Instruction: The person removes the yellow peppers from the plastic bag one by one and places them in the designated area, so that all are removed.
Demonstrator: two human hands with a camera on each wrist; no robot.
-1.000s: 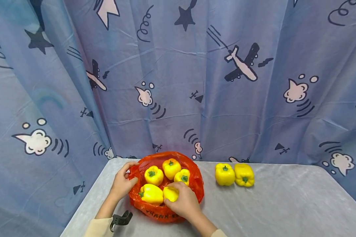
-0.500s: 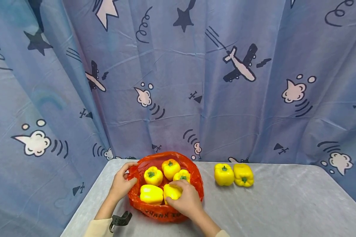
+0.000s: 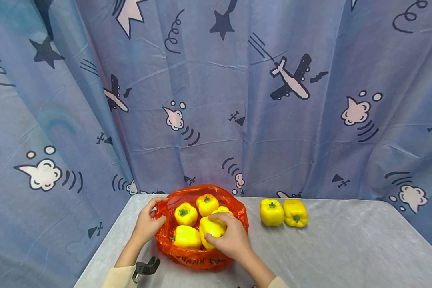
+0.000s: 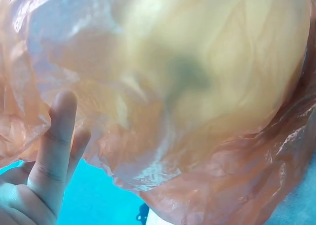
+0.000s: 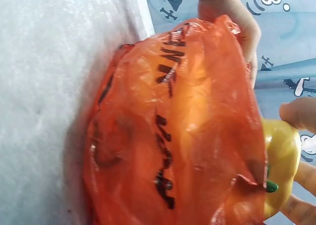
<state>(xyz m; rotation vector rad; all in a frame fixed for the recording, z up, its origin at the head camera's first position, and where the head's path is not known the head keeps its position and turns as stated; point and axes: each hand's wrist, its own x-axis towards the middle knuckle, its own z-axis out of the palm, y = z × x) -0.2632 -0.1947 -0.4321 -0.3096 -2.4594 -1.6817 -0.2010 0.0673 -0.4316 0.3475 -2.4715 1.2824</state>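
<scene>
Fingers of left hand grip red bag's rim | right hand, back upward, holds yellow pepper

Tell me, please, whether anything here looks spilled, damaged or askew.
Nothing looks spilled or damaged. The rightmost pepper, outside the red bag, seems slightly askew: it lies on its side, while the pepper beside it stands upright.

A glossy yellow pepper pokes partway out of a crinkled red bag lettered "THANK YOU"
</scene>
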